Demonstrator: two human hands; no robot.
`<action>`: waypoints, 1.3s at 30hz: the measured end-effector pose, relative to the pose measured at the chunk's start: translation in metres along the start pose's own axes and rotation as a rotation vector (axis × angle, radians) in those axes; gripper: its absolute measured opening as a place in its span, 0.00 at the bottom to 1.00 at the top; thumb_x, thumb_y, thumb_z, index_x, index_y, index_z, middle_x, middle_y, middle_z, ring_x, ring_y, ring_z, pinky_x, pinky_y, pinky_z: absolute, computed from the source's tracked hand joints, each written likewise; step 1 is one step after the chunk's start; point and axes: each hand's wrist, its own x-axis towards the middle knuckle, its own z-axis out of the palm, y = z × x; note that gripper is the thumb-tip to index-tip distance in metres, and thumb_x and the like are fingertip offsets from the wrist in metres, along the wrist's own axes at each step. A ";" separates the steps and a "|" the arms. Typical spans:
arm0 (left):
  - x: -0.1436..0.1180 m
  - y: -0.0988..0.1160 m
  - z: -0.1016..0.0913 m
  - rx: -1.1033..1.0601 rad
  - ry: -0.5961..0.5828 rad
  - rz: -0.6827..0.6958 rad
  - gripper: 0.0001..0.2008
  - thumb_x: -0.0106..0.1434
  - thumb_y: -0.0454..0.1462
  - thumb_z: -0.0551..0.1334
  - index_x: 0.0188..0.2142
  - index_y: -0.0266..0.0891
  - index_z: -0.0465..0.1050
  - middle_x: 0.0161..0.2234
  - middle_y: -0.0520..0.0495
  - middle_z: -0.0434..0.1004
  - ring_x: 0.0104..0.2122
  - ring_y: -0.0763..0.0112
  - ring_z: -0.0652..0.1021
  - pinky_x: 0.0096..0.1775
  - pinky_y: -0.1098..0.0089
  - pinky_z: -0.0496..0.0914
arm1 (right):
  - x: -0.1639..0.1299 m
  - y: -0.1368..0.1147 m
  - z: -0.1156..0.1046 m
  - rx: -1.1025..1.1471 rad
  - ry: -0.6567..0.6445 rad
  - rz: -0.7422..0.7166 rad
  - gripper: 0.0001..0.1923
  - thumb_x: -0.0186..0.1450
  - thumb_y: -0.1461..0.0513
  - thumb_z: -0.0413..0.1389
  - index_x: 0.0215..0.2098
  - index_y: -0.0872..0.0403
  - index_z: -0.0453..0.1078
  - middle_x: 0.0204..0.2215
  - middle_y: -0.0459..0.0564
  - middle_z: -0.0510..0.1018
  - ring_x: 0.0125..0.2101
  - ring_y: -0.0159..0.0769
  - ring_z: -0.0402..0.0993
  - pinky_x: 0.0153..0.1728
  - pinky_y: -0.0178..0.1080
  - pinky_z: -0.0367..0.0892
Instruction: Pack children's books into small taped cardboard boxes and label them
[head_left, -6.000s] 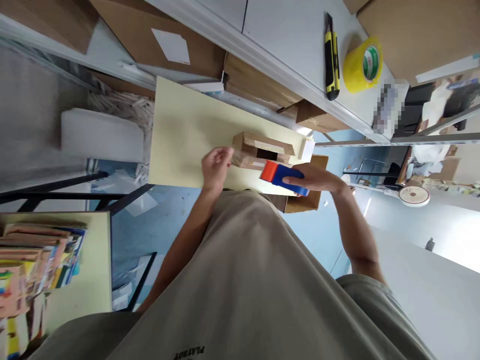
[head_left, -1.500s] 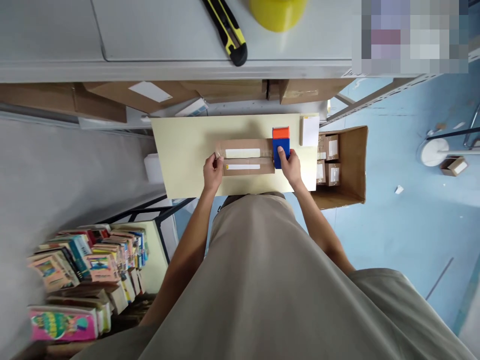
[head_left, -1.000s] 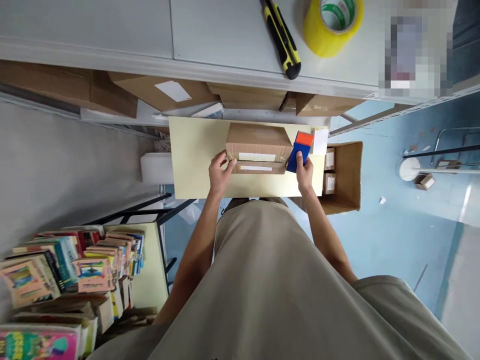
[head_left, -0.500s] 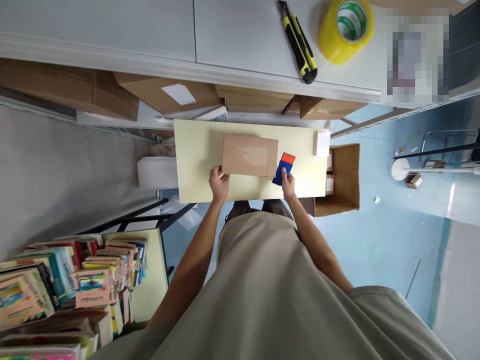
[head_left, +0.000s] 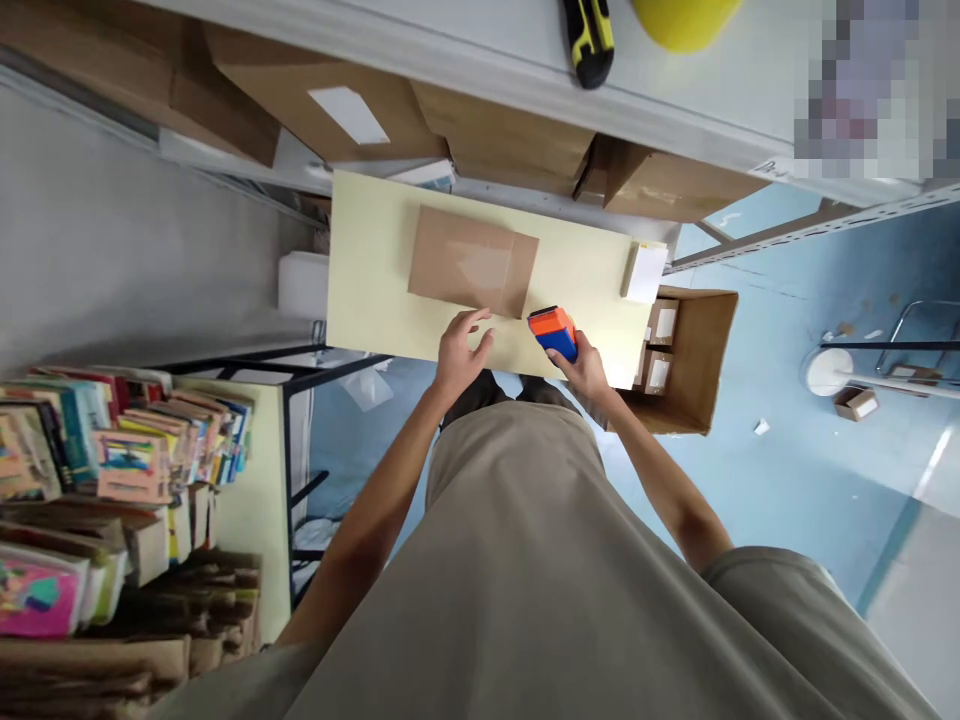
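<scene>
My right hand (head_left: pixel 585 370) is closed around a small blue-and-orange block-like object (head_left: pixel 553 333), held up over the front of the cream table (head_left: pixel 375 290). Its exact kind is not clear from here. My left hand (head_left: pixel 461 352) is open and holds nothing, its fingers bent and apart just in front of a closed cardboard box (head_left: pixel 472 260). The box lies flat on the table, with a strip of tape across its top. Whether my left fingertips touch the box I cannot tell.
A white box (head_left: pixel 645 272) sits at the table's right end, beside an open carton (head_left: pixel 694 360) with smaller boxes inside. A shelf (head_left: pixel 480 50) above the back holds a utility knife (head_left: pixel 590 45) and a yellow tape roll (head_left: pixel 686 22). Books (head_left: pixel 135 465) fill the lower left.
My left hand has let go of the box's near left corner and moved right, its fingers opening. My right hand has lifted and turned the blue-and-orange object. The view has tilted.
</scene>
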 end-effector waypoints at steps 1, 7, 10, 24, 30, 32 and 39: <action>-0.003 0.008 0.012 -0.001 -0.033 0.015 0.20 0.77 0.48 0.67 0.63 0.45 0.79 0.60 0.37 0.86 0.60 0.53 0.84 0.61 0.53 0.81 | -0.002 0.007 -0.006 -0.101 -0.034 -0.044 0.42 0.65 0.25 0.64 0.56 0.47 0.69 0.35 0.51 0.84 0.36 0.52 0.83 0.43 0.51 0.78; -0.022 0.037 0.055 0.016 -0.056 0.044 0.26 0.74 0.56 0.71 0.63 0.45 0.82 0.62 0.38 0.85 0.61 0.51 0.83 0.63 0.51 0.80 | -0.004 0.046 -0.033 -0.423 -0.196 -0.280 0.45 0.73 0.25 0.53 0.65 0.51 0.67 0.47 0.63 0.86 0.45 0.59 0.86 0.49 0.57 0.79; -0.034 0.048 0.060 0.013 -0.040 0.031 0.24 0.76 0.57 0.70 0.60 0.47 0.84 0.58 0.40 0.87 0.59 0.52 0.83 0.60 0.53 0.82 | -0.004 0.055 -0.045 -0.498 -0.244 -0.367 0.47 0.73 0.22 0.47 0.65 0.51 0.67 0.48 0.64 0.86 0.47 0.60 0.85 0.50 0.58 0.80; -0.062 0.059 0.080 0.018 -0.014 0.031 0.16 0.80 0.52 0.66 0.46 0.46 0.85 0.47 0.43 0.89 0.50 0.56 0.86 0.53 0.56 0.82 | -0.013 0.064 -0.067 -0.685 -0.379 -0.566 0.40 0.81 0.33 0.50 0.70 0.56 0.65 0.55 0.70 0.86 0.58 0.65 0.84 0.58 0.63 0.80; -0.066 0.055 0.084 -0.018 0.011 0.042 0.12 0.79 0.48 0.67 0.44 0.45 0.83 0.43 0.45 0.86 0.42 0.63 0.85 0.45 0.62 0.82 | -0.014 0.064 -0.069 -0.710 -0.406 -0.576 0.39 0.82 0.34 0.51 0.71 0.56 0.63 0.56 0.70 0.86 0.58 0.65 0.84 0.58 0.63 0.80; -0.067 0.052 0.084 -0.019 0.015 0.031 0.12 0.79 0.49 0.68 0.43 0.45 0.83 0.42 0.46 0.85 0.40 0.63 0.84 0.45 0.62 0.82 | -0.014 0.064 -0.070 -0.725 -0.411 -0.575 0.39 0.82 0.35 0.50 0.72 0.56 0.63 0.56 0.70 0.86 0.58 0.66 0.84 0.58 0.63 0.80; -0.074 0.031 0.094 0.002 0.038 -0.010 0.19 0.80 0.56 0.66 0.41 0.46 0.81 0.40 0.44 0.85 0.41 0.59 0.83 0.48 0.59 0.80 | -0.018 0.045 -0.075 -0.823 -0.497 -0.529 0.37 0.82 0.38 0.54 0.72 0.59 0.63 0.55 0.71 0.87 0.56 0.65 0.86 0.55 0.58 0.79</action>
